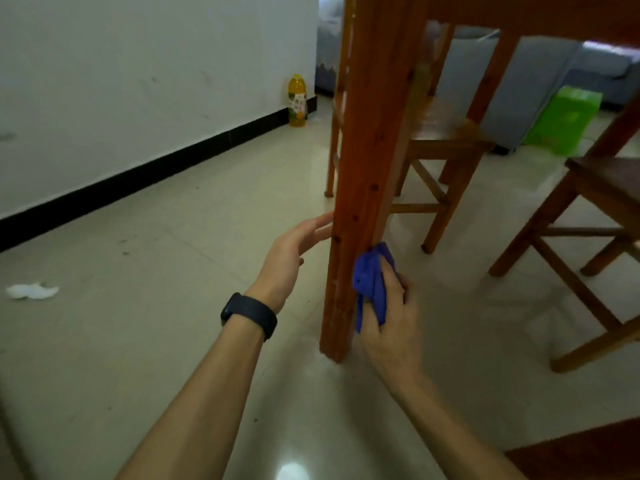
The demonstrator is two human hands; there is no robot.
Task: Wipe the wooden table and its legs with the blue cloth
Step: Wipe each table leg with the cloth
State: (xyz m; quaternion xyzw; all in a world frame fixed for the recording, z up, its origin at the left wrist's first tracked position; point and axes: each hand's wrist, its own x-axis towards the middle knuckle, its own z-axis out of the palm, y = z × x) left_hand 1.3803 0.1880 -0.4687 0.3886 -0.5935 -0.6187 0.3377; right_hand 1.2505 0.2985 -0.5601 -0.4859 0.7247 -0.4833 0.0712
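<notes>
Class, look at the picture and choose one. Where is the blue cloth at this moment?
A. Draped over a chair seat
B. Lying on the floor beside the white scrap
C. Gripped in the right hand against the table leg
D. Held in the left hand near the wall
C: the right hand grips the bunched blue cloth against the lower part of the table leg, while the left hand holds nothing.

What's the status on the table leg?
Right hand grips blue cloth, against table leg low down. Left hand open at leg's left side. Wooden chair close behind, not blocking.
</notes>
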